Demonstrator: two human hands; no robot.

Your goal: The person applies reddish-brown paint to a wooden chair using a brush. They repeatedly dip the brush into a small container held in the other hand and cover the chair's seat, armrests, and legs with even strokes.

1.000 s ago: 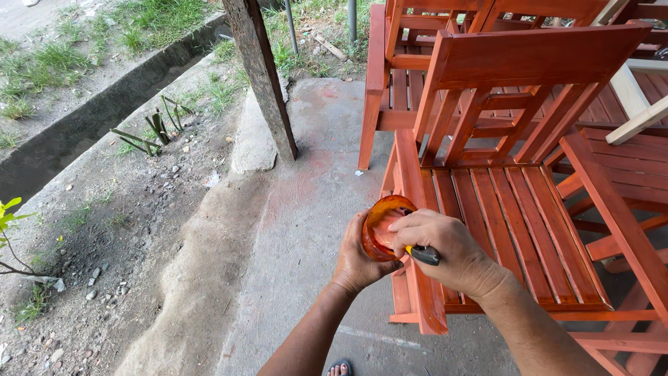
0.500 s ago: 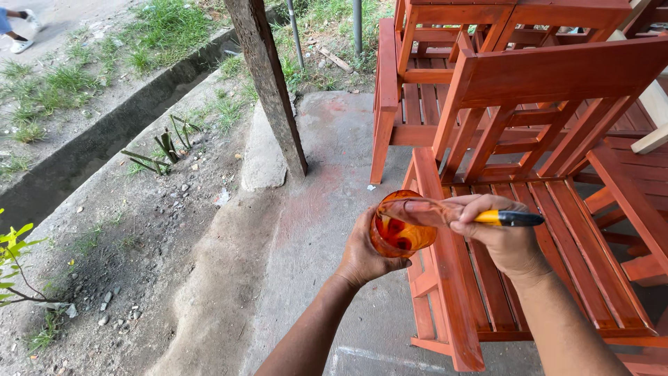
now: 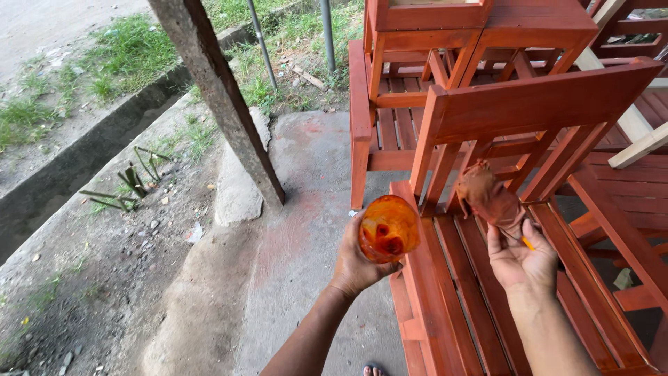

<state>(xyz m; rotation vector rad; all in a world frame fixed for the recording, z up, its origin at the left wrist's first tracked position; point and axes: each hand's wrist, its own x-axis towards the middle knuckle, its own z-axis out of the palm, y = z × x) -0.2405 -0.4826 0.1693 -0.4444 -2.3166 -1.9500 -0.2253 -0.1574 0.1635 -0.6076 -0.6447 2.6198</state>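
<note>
A person's two bare forearms reach in from the near edge, cut off below the elbows. The left hand [image 3: 355, 261] grasps a small round container [image 3: 388, 228], orange-stained and see-through; what it holds is hard to make out beyond dark red liquid. The right hand [image 3: 520, 259] is palm-up, fingers loosely curled around a paintbrush [image 3: 491, 198], whose stained bristle head points away; most of its handle is hidden in the palm, with only a yellow tip showing. Half a second ago the brush lay sideways across the container's mouth; now it sits well right of the container, raised before the backrest of the red-orange wooden bench [image 3: 529, 111]. More benches stack beyond, partly cropped. A leaning wooden post [image 3: 223, 97] stands far left on the concrete slab [image 3: 299, 230].
</note>
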